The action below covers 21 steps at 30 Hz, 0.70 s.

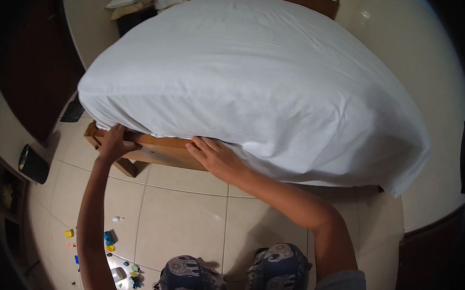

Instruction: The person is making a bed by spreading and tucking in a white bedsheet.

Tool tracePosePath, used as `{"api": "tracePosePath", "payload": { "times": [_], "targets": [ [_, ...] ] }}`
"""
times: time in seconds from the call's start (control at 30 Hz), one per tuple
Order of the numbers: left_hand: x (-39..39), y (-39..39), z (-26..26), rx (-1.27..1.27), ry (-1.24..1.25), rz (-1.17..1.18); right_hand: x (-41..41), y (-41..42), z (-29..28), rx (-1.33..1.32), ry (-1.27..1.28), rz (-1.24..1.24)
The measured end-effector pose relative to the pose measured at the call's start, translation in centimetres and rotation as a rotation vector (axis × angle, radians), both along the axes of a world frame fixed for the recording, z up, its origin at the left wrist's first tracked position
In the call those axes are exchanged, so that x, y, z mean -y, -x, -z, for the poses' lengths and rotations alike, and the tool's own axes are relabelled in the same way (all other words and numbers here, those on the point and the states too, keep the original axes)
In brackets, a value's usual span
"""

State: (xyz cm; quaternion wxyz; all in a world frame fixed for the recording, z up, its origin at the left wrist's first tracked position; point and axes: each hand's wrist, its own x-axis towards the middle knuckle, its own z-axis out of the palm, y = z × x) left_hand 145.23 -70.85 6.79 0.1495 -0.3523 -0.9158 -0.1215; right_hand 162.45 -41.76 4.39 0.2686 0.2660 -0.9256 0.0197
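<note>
A white bed sheet (235, 75) covers the mattress in front of me. Along the foot end, its lower edge meets the wooden bed frame (166, 150) on the left half and hangs over the frame on the right. My left hand (116, 143) is at the frame's left corner, fingertips at the sheet's edge and thumb spread against the wood. Near the middle of the rail, my right hand (218, 158) lies with its fingers over the top of the wood, beside the sheet's edge. Its fingertips are partly hidden, and neither hand clearly holds cloth.
Small toys (109, 238) are scattered on the tiled floor at lower left. A black bin (34, 164) stands by the left wall. Folded textiles (130, 0) are stacked at the upper left, beside the bed. A wall runs along the right.
</note>
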Motion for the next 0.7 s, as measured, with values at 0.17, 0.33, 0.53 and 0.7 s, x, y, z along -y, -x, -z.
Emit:
{"api": "tracePosePath", "payload": {
  "times": [0.17,0.33,0.53,0.7],
  "targets": [
    [-0.1,-3.3,0.1,-0.194,-0.004,-0.023,-0.4,-3.4,-1.2,-0.234,-0.213,0.213],
    [-5.4,-9.5,-2.3,-0.355,-0.189,0.403,-6.1,-5.9,-2.0,-0.116,-0.156,0.117],
    [-13.6,-12.2,-1.2,-0.328,-0.202,0.703,-9.6,-5.2,-4.2,-0.302,-0.288,-0.026],
    [-17.6,-13.0,1.8,-0.191,-0.208,0.608,-11.2,-5.5,-3.0,-0.216,-0.306,0.023]
  ]
}}
